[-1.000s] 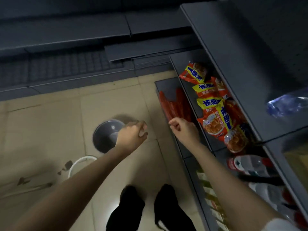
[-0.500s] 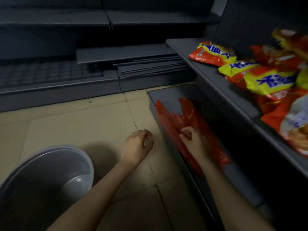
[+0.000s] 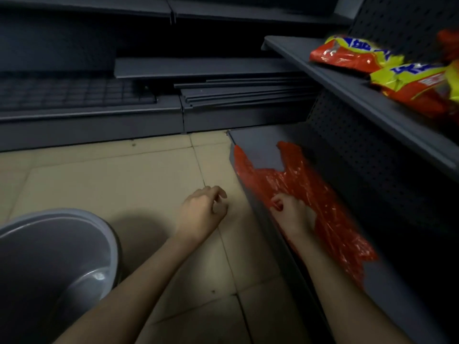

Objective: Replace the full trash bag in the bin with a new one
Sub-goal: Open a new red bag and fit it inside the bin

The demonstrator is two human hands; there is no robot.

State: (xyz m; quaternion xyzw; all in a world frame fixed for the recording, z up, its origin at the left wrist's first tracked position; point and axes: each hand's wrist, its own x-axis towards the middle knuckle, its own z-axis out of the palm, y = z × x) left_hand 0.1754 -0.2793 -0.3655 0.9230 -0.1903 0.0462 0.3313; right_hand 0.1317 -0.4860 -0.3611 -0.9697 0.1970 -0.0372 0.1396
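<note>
A grey plastic bin [image 3: 49, 264] stands unlined on the tiled floor [image 3: 124, 177] at lower left. Beyond it the left hand [image 3: 201, 212] hovers over the tiles, fingers loosely curled around nothing. Just right, the right hand [image 3: 290, 212] pinches the red plastic bag [image 3: 323, 214] lying flat on the bottom shelf [image 3: 255, 142]. Farther up, snack packets [image 3: 352, 54] lie on the upper shelf [image 3: 347, 88].

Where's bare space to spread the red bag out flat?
Open tile floor lies between the grey bin, left hand and far shelving. The bottom shelf is mostly covered by red bags; the right hand is there.
</note>
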